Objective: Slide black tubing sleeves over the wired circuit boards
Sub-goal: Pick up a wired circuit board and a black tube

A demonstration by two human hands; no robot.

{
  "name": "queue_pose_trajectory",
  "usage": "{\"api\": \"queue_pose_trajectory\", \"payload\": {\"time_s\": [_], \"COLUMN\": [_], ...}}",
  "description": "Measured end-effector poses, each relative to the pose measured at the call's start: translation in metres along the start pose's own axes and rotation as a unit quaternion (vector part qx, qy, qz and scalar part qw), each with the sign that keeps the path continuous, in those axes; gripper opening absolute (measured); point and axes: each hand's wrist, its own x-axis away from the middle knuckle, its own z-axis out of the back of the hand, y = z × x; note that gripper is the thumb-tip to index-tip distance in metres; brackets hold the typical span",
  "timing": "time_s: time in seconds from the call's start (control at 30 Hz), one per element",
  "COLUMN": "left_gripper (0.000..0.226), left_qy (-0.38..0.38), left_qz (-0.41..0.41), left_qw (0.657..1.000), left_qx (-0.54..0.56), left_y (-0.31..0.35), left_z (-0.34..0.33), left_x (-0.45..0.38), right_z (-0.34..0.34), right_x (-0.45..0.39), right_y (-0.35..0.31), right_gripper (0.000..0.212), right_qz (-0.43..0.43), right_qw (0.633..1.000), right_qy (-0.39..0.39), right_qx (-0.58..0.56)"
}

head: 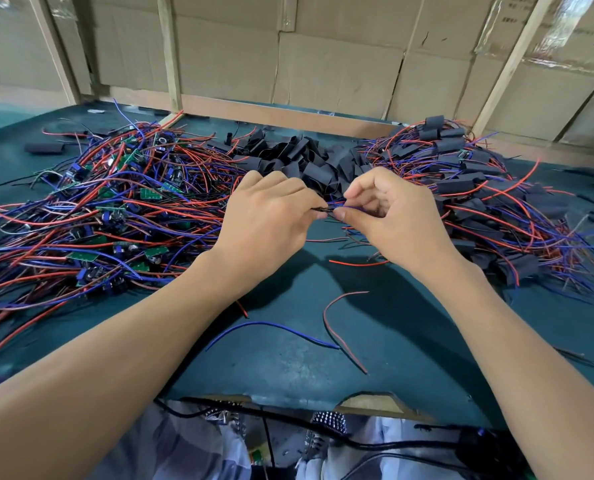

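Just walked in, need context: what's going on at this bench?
A person is sleeving wired circuit boards. Both hands meet over the green mat: the left hand and right hand pinch a thin bunch of wires between their fingertips; no sleeve is visibly on it. Bare boards with red and blue leads are heaped to the left, loose black sleeves lie behind the hands, and sleeved units pile up on the right.
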Motion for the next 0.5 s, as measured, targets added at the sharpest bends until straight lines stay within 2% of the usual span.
{"api": "queue_pose_trajectory", "payload": {"time_s": [0.13,0.37,0.5], "left_gripper": [0.011,0.010,0.010], "left_qy": [0.012,0.032,0.027], "left_qz": [0.066,0.226,0.246], "left_qw": [0.998,0.973,0.968], "left_qx": [-0.001,0.028,0.039], "left_y": [-0.009,-0.029,-0.031], "left_z": [0.002,0.007,0.009], "left_x": [0.000,0.000,-0.002], "right_z": [0.004,0.011,0.010], "right_x": [0.001,-0.004,-0.005], "right_y": [0.008,0.016,0.019], "right_gripper": [0.030,0.005,0.006], "right_qz": [-0.011,0.003,-0.029], "right_qw": [0.997,0.986,0.992], "right_qy": [-0.028,-0.029,0.002], "right_qx": [0.077,0.163,0.122]}}
